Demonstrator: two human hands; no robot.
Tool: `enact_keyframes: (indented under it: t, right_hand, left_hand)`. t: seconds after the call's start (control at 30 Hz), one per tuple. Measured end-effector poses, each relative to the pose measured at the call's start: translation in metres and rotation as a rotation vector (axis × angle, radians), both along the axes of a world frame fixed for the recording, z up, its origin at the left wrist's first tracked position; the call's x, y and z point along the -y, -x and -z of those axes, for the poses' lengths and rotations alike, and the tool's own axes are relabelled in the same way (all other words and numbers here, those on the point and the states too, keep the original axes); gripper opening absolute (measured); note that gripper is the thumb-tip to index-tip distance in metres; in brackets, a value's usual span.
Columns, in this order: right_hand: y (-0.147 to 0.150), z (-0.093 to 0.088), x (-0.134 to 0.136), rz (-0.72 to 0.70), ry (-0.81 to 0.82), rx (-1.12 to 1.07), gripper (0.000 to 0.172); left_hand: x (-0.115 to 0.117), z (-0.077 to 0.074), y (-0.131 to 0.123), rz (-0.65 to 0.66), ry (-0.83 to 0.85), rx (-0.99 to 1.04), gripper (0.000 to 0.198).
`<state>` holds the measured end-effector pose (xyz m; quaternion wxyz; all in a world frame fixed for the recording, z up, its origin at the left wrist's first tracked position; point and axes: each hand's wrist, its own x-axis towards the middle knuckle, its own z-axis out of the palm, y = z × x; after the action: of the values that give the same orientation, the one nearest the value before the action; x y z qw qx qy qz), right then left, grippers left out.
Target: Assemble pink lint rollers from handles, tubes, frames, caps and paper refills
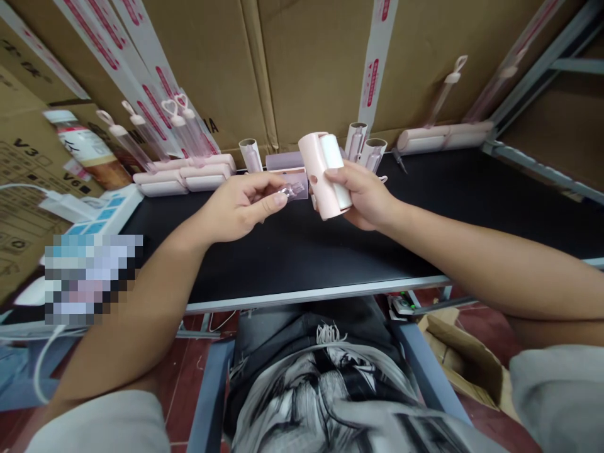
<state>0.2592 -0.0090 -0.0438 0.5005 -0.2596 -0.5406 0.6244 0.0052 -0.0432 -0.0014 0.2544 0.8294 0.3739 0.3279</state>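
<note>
Over the black tabletop, my right hand (365,192) is wrapped round a short pink-and-white cylindrical housing (321,176) with a round hole in its pink side. Just left of it, my left hand (248,204) pinches a small clear plastic piece (295,189) between thumb and fingertips. The two parts are apart. Behind my hands stands a small lilac box (285,162), partly covered by them. Clear tubes with parts inside stand near it, one (251,155) at the left and one (375,154) behind my right hand.
Pink cylinders with upright looped sticks stand at the back left (184,176) and back right (443,136). A dark small tool (400,162) lies nearby. On the left are a drink bottle (92,148), a power strip (101,214) and a blurred-out phone (89,280). Cardboard (306,69) walls the back.
</note>
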Motion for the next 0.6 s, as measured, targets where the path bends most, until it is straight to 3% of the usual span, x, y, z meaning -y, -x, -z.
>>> enact_keyframes:
  t: [0.23, 0.6]
  right_hand:
    - [0.003, 0.006, 0.003, -0.024, -0.025, 0.018, 0.047]
    - [0.003, 0.009, 0.003, -0.024, -0.064, 0.071, 0.056]
  left_hand:
    - [-0.007, 0.012, 0.001, -0.033, -0.148, 0.01, 0.055]
    - [-0.01, 0.019, -0.001, -0.003, -0.132, 0.023, 0.052]
